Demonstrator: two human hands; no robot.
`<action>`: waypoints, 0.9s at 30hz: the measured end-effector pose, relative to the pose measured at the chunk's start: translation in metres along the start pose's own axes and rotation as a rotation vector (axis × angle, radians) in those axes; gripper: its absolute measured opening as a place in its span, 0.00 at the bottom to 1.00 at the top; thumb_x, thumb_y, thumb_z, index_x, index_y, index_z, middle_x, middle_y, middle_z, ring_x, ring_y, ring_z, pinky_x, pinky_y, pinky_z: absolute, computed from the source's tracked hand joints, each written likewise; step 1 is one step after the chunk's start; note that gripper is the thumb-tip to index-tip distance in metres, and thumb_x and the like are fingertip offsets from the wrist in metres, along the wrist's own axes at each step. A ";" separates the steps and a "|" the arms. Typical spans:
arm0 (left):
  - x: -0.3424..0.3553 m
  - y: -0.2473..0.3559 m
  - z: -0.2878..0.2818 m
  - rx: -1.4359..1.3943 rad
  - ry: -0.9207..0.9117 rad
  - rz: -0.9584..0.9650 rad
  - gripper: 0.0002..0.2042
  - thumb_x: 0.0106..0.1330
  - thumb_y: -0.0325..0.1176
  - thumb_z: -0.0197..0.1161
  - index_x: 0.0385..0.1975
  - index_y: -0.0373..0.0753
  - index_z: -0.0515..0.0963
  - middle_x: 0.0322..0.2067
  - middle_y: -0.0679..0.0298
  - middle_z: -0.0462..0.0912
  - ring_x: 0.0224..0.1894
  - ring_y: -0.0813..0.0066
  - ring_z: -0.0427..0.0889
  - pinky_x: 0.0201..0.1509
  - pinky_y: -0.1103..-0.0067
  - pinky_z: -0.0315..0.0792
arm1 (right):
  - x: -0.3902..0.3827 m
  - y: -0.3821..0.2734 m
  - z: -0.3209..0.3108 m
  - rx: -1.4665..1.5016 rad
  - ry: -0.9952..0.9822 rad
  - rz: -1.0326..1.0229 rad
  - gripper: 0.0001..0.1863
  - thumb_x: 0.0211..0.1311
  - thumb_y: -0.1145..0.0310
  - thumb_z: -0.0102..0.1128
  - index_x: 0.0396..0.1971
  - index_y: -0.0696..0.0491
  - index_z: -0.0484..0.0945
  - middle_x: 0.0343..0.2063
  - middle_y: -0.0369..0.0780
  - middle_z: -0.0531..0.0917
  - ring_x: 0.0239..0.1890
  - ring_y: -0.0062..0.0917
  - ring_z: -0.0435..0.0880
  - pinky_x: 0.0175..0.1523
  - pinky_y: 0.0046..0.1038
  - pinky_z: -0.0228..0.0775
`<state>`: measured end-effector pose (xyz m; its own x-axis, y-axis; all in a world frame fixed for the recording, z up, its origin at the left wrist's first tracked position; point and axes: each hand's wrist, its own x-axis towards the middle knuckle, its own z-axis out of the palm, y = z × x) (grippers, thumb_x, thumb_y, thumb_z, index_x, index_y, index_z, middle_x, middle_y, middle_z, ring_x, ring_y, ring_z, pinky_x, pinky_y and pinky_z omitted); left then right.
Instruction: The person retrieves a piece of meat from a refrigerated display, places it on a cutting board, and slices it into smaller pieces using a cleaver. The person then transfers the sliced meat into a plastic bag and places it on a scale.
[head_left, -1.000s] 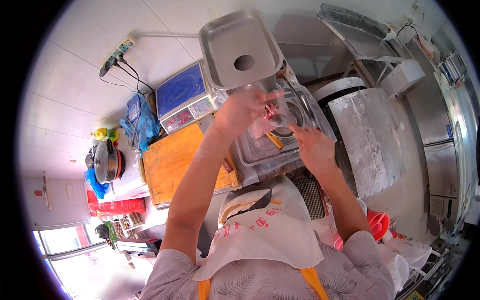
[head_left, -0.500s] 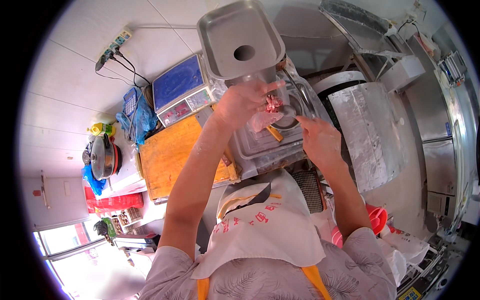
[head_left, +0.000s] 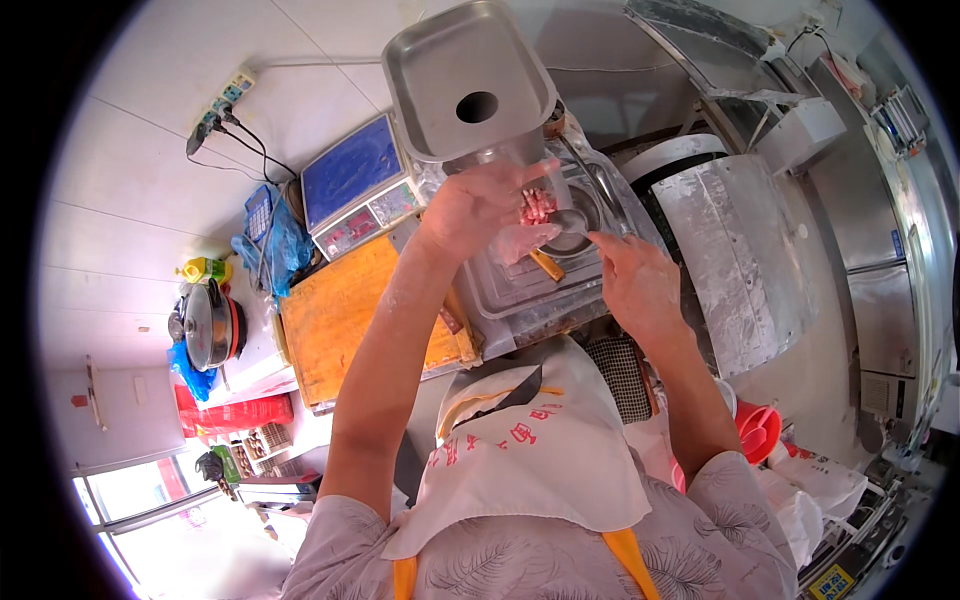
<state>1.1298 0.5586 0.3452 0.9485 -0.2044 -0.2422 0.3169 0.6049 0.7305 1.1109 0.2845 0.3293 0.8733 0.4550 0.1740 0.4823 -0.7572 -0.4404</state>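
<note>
My left hand (head_left: 478,207) is raised beneath a steel tray (head_left: 435,90) that has a round dark hole. One finger stretches out to the right; the others curl round what looks like a clear plastic bag (head_left: 518,243). Pink minced meat (head_left: 538,207) shows at that bag, beside my fingers. My right hand (head_left: 640,285) is closed in a pinch just right of the meat, over a round steel bowl (head_left: 568,240). A small pale or shiny piece is at its fingertips, too small to name. Below lies a yellow handle (head_left: 547,265) on a clear plastic tray (head_left: 500,300).
At left are a blue-topped scale (head_left: 350,170), a wooden board (head_left: 345,320), a blue plastic bag (head_left: 282,262) and a lidded pot (head_left: 208,327). A metal-covered drum (head_left: 735,260) stands at right. Below it sits a red basin (head_left: 760,435). A power strip (head_left: 235,88) hangs on the wall.
The view has shifted slightly, moving the upper surroundings a little left in the picture. Both hands keep nearly the same pose by the meat.
</note>
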 end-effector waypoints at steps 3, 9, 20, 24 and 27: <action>-0.002 0.001 0.006 -0.016 0.000 -0.003 0.07 0.54 0.22 0.57 0.34 0.34 0.74 0.73 0.37 0.67 0.19 0.86 0.55 0.35 0.80 0.63 | 0.000 0.003 0.000 -0.010 -0.017 -0.010 0.17 0.64 0.71 0.64 0.53 0.49 0.84 0.36 0.45 0.87 0.39 0.42 0.89 0.43 0.43 0.83; -0.005 0.002 0.006 -0.044 -0.009 -0.004 0.07 0.55 0.22 0.57 0.34 0.34 0.74 0.73 0.36 0.67 0.18 0.86 0.55 0.36 0.80 0.63 | -0.001 -0.001 0.001 0.021 -0.001 0.007 0.16 0.67 0.74 0.61 0.53 0.47 0.86 0.34 0.46 0.87 0.38 0.45 0.87 0.44 0.44 0.80; -0.007 0.003 0.010 -0.035 -0.014 0.005 0.08 0.54 0.22 0.58 0.34 0.34 0.74 0.73 0.36 0.67 0.18 0.85 0.55 0.36 0.80 0.64 | -0.006 -0.001 0.003 0.069 0.020 0.008 0.15 0.68 0.73 0.61 0.52 0.47 0.87 0.33 0.46 0.87 0.37 0.46 0.87 0.43 0.45 0.79; -0.007 0.003 0.010 -0.030 0.000 0.004 0.08 0.54 0.22 0.58 0.34 0.35 0.74 0.73 0.37 0.67 0.18 0.86 0.55 0.36 0.80 0.63 | -0.006 -0.002 0.002 0.072 0.014 0.018 0.15 0.69 0.72 0.61 0.52 0.47 0.87 0.33 0.46 0.86 0.37 0.46 0.87 0.43 0.45 0.79; -0.007 0.003 0.010 -0.024 0.009 0.003 0.08 0.54 0.22 0.58 0.34 0.35 0.74 0.73 0.37 0.68 0.18 0.86 0.55 0.36 0.80 0.63 | -0.007 -0.003 0.002 0.075 0.009 0.024 0.15 0.69 0.72 0.61 0.52 0.47 0.87 0.33 0.47 0.87 0.37 0.46 0.87 0.43 0.45 0.79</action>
<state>1.1237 0.5539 0.3558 0.9495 -0.1951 -0.2459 0.3136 0.6239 0.7158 1.1031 0.2847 0.3280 0.8853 0.4327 0.1703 0.4550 -0.7308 -0.5088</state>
